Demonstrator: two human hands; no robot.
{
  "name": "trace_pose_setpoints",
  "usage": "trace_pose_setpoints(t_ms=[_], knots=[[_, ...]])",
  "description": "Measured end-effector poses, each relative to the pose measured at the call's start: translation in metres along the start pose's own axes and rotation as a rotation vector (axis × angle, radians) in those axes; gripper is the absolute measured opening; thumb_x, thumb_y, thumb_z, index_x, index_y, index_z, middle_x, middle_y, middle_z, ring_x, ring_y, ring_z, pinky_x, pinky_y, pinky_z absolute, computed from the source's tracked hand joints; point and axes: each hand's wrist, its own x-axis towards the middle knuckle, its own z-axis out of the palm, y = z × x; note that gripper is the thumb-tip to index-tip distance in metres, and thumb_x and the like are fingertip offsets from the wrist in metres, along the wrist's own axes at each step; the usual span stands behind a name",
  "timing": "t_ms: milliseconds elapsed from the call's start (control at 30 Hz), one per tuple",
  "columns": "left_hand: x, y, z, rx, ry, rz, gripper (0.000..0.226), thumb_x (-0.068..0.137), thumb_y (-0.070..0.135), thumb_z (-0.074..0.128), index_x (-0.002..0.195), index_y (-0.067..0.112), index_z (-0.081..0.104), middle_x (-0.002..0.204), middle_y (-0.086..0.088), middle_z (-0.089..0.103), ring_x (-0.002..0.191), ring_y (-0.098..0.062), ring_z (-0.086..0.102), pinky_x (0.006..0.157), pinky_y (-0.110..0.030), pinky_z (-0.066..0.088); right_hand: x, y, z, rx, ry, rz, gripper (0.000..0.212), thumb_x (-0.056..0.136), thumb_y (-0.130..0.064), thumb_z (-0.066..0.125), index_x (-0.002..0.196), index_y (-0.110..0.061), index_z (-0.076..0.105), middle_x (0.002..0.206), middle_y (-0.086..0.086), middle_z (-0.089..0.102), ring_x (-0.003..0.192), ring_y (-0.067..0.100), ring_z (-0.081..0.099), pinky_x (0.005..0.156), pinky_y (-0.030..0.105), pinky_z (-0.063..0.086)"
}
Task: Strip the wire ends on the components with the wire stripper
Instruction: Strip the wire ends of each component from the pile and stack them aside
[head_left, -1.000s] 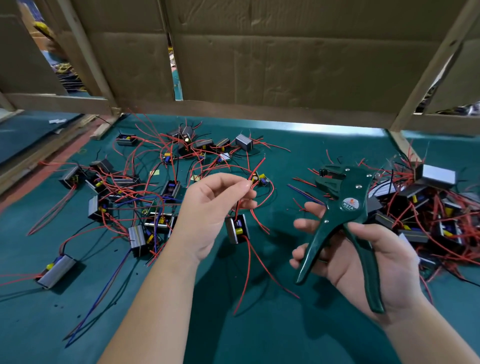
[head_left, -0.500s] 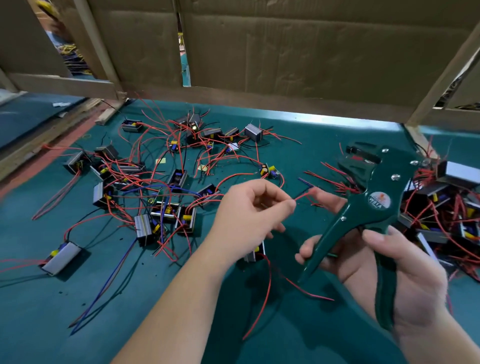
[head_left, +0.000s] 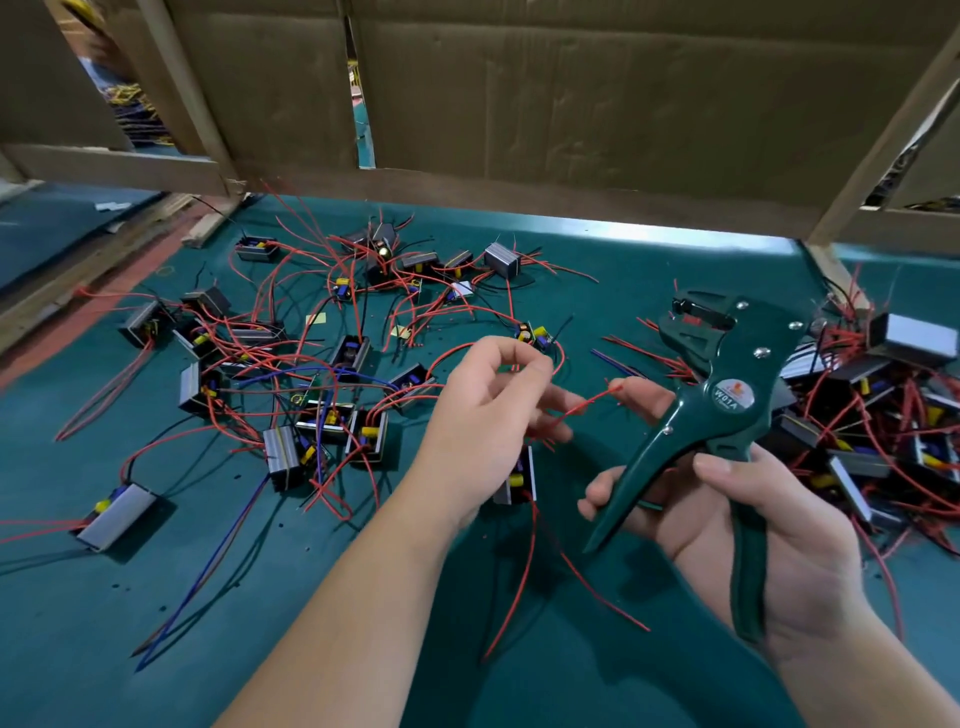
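My right hand (head_left: 737, 525) grips the handles of a dark green wire stripper (head_left: 727, 410), jaws pointing up and left. My left hand (head_left: 488, 415) pinches a red wire (head_left: 587, 408) whose free end points right and reaches the right hand's forefinger. A small grey component with a yellow part (head_left: 517, 478) hangs below the left hand, its other red wires trailing down onto the green table (head_left: 156, 597). The wire end lies below and left of the jaws, apart from them.
Several wired components (head_left: 322, 415) lie scattered over the left and back of the table. A dense heap of components (head_left: 883, 415) with red wires sits at the right. Cardboard panels and wooden battens (head_left: 519, 104) wall off the back.
The left hand has brought the component and its wire rightward toward the stripper. The right hand has tilted the stripper up and moved it slightly right.
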Motion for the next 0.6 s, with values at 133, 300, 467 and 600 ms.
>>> trace_pose_setpoints(t_ms=[133, 300, 467, 600], knots=[[0.003, -0.002, -0.005, 0.144, -0.079, 0.052, 0.004, 0.091, 0.012, 0.063, 0.087, 0.014, 0.061, 0.061, 0.006, 0.066, 0.055, 0.000, 0.058, 0.050, -0.011, 0.041, -0.002, 0.005, 0.002, -0.021, -0.014, 0.022, 0.070, 0.059, -0.012, 0.074, 0.125, 0.002, 0.057, 0.096, 0.029, 0.065, 0.075, 0.046, 0.062, 0.072, 0.057, 0.051], [0.004, -0.001, -0.009, 0.100, -0.109, 0.066, 0.005, 0.076, 0.021, 0.073, 0.080, 0.018, 0.073, 0.065, 0.006, 0.069, 0.059, 0.001, 0.058, 0.055, -0.010, 0.042, -0.002, 0.002, 0.004, -0.026, -0.025, 0.060, 0.080, 0.055, -0.025, 0.085, 0.125, 0.003, 0.058, 0.089, 0.033, 0.061, 0.075, 0.048, 0.061, 0.071, 0.056, 0.050], [0.004, -0.002, -0.011, 0.146, -0.090, 0.137, 0.015, 0.080, 0.008, 0.072, 0.070, 0.020, 0.073, 0.066, 0.010, 0.068, 0.063, 0.000, 0.057, 0.062, -0.011, 0.045, -0.004, -0.001, 0.004, -0.013, -0.089, 0.086, 0.079, 0.057, -0.025, 0.085, 0.124, 0.005, 0.057, 0.109, 0.032, 0.061, 0.072, 0.047, 0.060, 0.069, 0.056, 0.049], [0.007, 0.001, -0.018, 0.216, -0.005, 0.205, 0.017, 0.091, 0.007, 0.061, 0.083, 0.021, 0.066, 0.069, 0.019, 0.063, 0.066, 0.007, 0.053, 0.066, -0.006, 0.040, -0.004, -0.009, -0.002, -0.011, -0.108, 0.231, 0.075, 0.057, -0.027, 0.083, 0.124, 0.000, 0.059, 0.112, 0.030, 0.063, 0.071, 0.044, 0.062, 0.069, 0.056, 0.051]])
